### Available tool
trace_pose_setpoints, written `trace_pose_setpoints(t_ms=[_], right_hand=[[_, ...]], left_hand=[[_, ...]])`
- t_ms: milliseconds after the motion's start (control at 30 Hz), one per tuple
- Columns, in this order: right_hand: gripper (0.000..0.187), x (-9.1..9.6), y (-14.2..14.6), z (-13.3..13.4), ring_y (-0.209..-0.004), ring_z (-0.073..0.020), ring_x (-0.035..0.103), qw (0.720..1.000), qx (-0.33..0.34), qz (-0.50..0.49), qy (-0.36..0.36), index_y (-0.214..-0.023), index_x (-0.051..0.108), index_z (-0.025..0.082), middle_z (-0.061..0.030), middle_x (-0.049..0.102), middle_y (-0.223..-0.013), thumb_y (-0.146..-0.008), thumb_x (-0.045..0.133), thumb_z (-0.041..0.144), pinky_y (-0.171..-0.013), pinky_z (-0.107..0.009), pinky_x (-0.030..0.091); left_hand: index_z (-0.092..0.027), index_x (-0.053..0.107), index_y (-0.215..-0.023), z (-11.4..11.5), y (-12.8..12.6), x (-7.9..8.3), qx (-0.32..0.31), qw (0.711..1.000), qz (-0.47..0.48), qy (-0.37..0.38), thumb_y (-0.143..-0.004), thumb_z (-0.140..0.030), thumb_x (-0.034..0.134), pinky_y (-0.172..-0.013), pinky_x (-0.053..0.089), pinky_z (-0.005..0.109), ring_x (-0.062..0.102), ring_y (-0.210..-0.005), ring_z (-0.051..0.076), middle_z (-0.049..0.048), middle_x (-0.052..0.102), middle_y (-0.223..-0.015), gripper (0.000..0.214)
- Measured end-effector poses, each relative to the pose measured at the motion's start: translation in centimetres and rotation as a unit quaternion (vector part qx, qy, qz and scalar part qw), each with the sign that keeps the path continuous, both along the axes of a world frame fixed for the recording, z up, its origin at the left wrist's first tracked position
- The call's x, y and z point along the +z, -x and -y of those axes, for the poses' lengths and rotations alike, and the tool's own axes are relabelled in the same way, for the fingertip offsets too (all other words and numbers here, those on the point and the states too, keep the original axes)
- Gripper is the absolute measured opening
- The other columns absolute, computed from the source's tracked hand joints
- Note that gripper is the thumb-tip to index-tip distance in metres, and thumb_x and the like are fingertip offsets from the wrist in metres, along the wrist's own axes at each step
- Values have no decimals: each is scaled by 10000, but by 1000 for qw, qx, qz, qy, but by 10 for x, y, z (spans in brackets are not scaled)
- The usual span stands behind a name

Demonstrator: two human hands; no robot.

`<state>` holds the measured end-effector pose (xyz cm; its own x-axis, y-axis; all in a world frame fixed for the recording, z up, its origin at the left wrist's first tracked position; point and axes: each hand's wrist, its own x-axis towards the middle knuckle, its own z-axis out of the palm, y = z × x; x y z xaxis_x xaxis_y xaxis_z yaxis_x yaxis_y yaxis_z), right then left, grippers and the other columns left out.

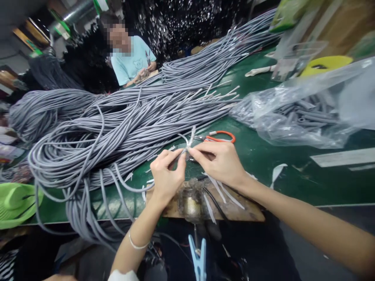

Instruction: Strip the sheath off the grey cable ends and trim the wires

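Between my two hands is the end of a grey cable [183,151], with whitish strands [192,134] sticking up from it. My left hand [167,171] pinches the grey cable just below those strands. The thumb and fingertips of my right hand [221,158] close on the strands at the cable's end. Just beyond my right hand lie scissors with orange handles [224,136], their blades partly hidden. Below my hands a worn metal device [191,205] is mounted on a wooden board [244,207].
Large bundles of grey cable [117,128] cover the table's left and middle. A clear plastic bag [322,136] of grey tube pieces lies right. Scraps [278,171] litter the green table [252,156]. A blue clothespin [199,257] hangs in front. A person [131,58] sits across.
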<state>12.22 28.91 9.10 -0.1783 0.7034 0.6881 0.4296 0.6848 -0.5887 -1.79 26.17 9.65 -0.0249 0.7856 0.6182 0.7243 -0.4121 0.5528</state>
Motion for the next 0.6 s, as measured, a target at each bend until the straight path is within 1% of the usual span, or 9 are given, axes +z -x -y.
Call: trace_pose_setpoints(t_ms=[33, 100, 167, 200, 267, 333, 433, 500, 600], right_hand=[[285, -1, 1, 2, -399, -64, 390, 1000, 7, 5, -21, -581, 624, 146, 27, 506, -453, -841, 523, 202, -440, -196, 317], [252, -2, 4, 8, -421, -71, 426, 995, 49, 11, -83, -633, 644, 151, 21, 533, -479, -846, 521, 211, -463, -197, 344], [237, -2, 6, 11, -448, -77, 465, 989, 86, 12, -122, -677, 657, 155, 12, 562, -508, -854, 513, 221, -485, -195, 367], [242, -2, 7, 12, -452, -79, 471, 990, 82, 12, -117, -679, 657, 156, 10, 567, -511, -858, 508, 221, -488, -195, 369], [257, -1, 6, 9, -435, -76, 454, 997, 35, 13, -70, -646, 646, 152, 9, 566, -503, -855, 509, 210, -473, -197, 354], [258, -1, 4, 3, -410, -71, 422, 1000, -5, 8, -23, -608, 633, 145, 10, 568, -492, -837, 524, 189, -450, -198, 329], [254, 0, 1, -4, -399, -66, 413, 1000, -14, -8, 4, -590, 634, 137, 7, 585, -490, -820, 533, 176, -438, -195, 313], [258, 0, 1, -5, -403, -65, 417, 1000, -9, -15, 12, -595, 641, 132, 2, 602, -505, -822, 529, 181, -439, -191, 313], [247, 0, 2, -3, -410, -60, 414, 1000, 1, -26, 15, -619, 654, 123, -2, 618, -529, -824, 531, 184, -441, -185, 316]], left_hand=[[-155, 725, -824, -2, 1, -1, 9, 1000, -13, 11, -782, -205, 584, -506, 390, 208, 488, -496, 87, 6, 607, -598, 155], [-165, 728, -790, -6, 4, -4, 30, 997, -25, 61, -761, -197, 587, -535, 402, 222, 516, -512, 103, 12, 624, -599, 147], [-163, 724, -744, -11, 7, -5, 42, 993, 9, 110, -748, -212, 592, -556, 417, 232, 545, -536, 121, 21, 646, -615, 140], [-159, 717, -730, -12, 8, -5, 40, 991, 44, 122, -758, -231, 583, -565, 425, 235, 558, -556, 130, 27, 658, -636, 155], [-150, 703, -743, -13, 9, -4, 19, 985, 119, 125, -802, -282, 538, -548, 422, 229, 551, -558, 128, 30, 659, -656, 220], [-149, 688, -767, -12, 8, -2, -8, 979, 160, 128, -842, -332, 484, -483, 374, 217, 475, -486, 104, 5, 594, -582, 284], [-156, 662, -755, -7, 5, -1, -39, 975, 167, 142, -859, -398, 457, -421, 287, 216, 331, -410, 75, -32, 455, -498, 333], [-157, 640, -731, -5, 3, -2, -52, 974, 168, 142, -859, -422, 457, -421, 284, 217, 313, -414, 72, -32, 441, -508, 347], [-154, 627, -736, -4, 3, -3, -60, 973, 171, 141, -859, -432, 459, -424, 297, 218, 329, -425, 74, -23, 465, -528, 347]])
